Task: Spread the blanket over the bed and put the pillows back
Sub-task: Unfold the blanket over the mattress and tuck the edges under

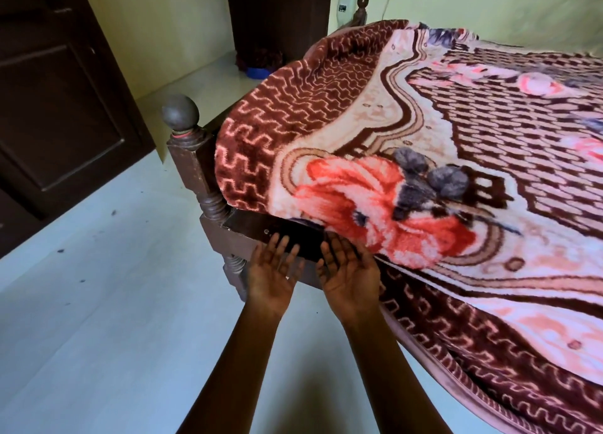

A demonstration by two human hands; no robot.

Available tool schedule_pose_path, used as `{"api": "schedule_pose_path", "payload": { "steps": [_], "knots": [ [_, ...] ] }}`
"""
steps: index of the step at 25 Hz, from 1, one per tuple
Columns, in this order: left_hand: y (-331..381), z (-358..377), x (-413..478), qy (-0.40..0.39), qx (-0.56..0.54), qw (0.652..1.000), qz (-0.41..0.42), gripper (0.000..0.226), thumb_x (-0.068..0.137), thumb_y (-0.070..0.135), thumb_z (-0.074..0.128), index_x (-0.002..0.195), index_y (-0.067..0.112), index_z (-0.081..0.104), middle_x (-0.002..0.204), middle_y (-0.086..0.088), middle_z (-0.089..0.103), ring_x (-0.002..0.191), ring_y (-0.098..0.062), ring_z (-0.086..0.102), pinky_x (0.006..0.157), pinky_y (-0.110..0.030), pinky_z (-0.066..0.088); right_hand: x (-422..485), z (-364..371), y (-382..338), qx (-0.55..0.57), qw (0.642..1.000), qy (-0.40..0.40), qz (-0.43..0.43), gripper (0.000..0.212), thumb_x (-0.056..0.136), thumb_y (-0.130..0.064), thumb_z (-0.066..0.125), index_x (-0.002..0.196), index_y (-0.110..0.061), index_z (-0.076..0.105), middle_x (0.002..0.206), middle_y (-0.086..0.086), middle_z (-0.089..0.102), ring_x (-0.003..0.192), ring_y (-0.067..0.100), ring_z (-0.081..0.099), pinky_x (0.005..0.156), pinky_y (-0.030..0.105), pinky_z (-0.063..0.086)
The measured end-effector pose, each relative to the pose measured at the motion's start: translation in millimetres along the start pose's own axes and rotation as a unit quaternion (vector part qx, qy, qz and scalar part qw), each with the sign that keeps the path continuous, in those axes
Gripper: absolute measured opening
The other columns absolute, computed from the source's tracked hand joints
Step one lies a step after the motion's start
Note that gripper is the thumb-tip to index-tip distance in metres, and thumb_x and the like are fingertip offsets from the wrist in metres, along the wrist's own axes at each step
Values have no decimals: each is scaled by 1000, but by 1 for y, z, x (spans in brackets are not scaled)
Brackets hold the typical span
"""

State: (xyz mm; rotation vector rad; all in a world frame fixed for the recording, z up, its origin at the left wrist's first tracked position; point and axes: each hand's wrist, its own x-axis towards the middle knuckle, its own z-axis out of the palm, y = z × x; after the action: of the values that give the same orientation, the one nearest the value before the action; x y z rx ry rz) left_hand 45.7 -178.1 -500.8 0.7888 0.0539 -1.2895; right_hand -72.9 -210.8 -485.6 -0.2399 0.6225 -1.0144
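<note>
- We saw the blanket (424, 140), a plush one in maroon, cream and pink with a large red flower, lying across the top of the bed (248, 231) and hanging over its near side.
- At the corner by the near bedpost (180, 112) the blanket rose in a high rounded hump; we could not tell what lay beneath it.
- The blanket's lower edge at that corner stopped just above the dark wooden side rail, which showed bare below it.
- The left hand (270, 277) was turned palm up with its fingers straight and spread, holding nothing, its fingertips in front of the bare rail.
- The right hand (350, 280) lay just beside it, also palm up with straight fingers and gripping nothing; its fingertips reached the underside of the blanket's edge below the red flower.
- Both forearms came up from the bottom of the view, side by side.
- We noted a pale floor (98, 303), a dark panelled door (49, 107) on the left, and pale green walls.
- A second bedpost (361, 6) stood at the far corner, and a blue object (257, 72) sat on the floor beyond the bed.
</note>
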Motion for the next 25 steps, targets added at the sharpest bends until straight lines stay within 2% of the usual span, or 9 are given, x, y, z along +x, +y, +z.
{"api": "schedule_pose_path", "payload": {
  "steps": [2, 6, 9, 14, 17, 20, 21, 23, 25],
  "knots": [
    [2, -16, -6, -4, 60, 998, -19, 33, 100, 32, 35, 121, 17, 55, 129, -3, 57, 106, -20, 59, 85, -36, 47, -9, -10, 5, -72, 996, 43, -9, 30, 97, -27, 43, 119, -16, 60, 102, -2, 71, 72, 9, 66, 59, 21, 50],
    [4, -33, -9, -14, 132, 989, -62, 27, 100, 27, 36, 108, 16, 59, 117, -5, 61, 101, -23, 60, 89, -40, 45, -46, -45, 11, -138, 980, 140, -27, 21, 95, -25, 48, 106, -21, 66, 92, -3, 70, 72, 10, 58, 68, 26, 41],
    [0, -38, -19, -46, 219, 970, -91, 28, 101, 27, 34, 112, 15, 57, 114, -4, 60, 98, -20, 60, 86, -37, 46, -76, -66, 20, -158, 965, 209, -23, 21, 94, -29, 50, 102, -20, 67, 92, -3, 69, 77, 13, 57, 69, 27, 42],
    [-2, -35, -29, -98, 315, 937, -118, 26, 100, 27, 37, 105, 19, 61, 111, -3, 62, 95, -17, 62, 81, -32, 48, -103, -80, 13, -124, 953, 271, -46, 26, 95, -34, 49, 103, -15, 64, 97, 3, 68, 72, 12, 60, 63, 25, 46],
    [-6, -24, -39, -104, 350, 924, -116, 21, 99, 23, 41, 102, 19, 61, 105, -4, 65, 90, -17, 63, 79, -31, 48, -104, -93, 11, -44, 946, 316, -50, 39, 91, -36, 55, 116, -6, 54, 103, 14, 63, 65, 17, 65, 51, 23, 55],
    [-17, -5, -43, -129, 342, 927, -84, 19, 98, 18, 43, 106, 16, 60, 102, -5, 65, 89, -18, 63, 75, -31, 49, -90, -105, 3, -24, 945, 312, -96, 57, 87, -19, 65, 136, -16, 35, 104, 15, 58, 87, 17, 63, 74, 28, 57],
    [-22, 6, -42, -140, 337, 928, -71, 19, 98, 16, 43, 107, 15, 59, 101, -5, 64, 88, -18, 63, 73, -30, 48, -82, -105, -5, -22, 946, 307, -102, 67, 83, -26, 69, 138, -18, 32, 110, 17, 56, 96, 19, 62, 77, 31, 55],
    [-36, 28, -45, -148, 332, 929, -67, 19, 98, 16, 42, 109, 13, 57, 100, -5, 64, 87, -17, 62, 73, -29, 48, -68, -106, -26, 65, 957, 272, -74, 84, 72, -59, 68, 132, -9, 38, 125, 20, 47, 116, 30, 51, 75, 47, 51],
    [-54, 41, -54, -149, 335, 928, -71, 19, 98, 19, 43, 109, 14, 58, 99, -4, 65, 87, -17, 63, 72, -30, 49, -60, -103, -41, 111, 956, 265, -60, 90, 65, -71, 63, 125, -8, 44, 126, 18, 50, 118, 33, 49, 80, 46, 50]
  ]
}}
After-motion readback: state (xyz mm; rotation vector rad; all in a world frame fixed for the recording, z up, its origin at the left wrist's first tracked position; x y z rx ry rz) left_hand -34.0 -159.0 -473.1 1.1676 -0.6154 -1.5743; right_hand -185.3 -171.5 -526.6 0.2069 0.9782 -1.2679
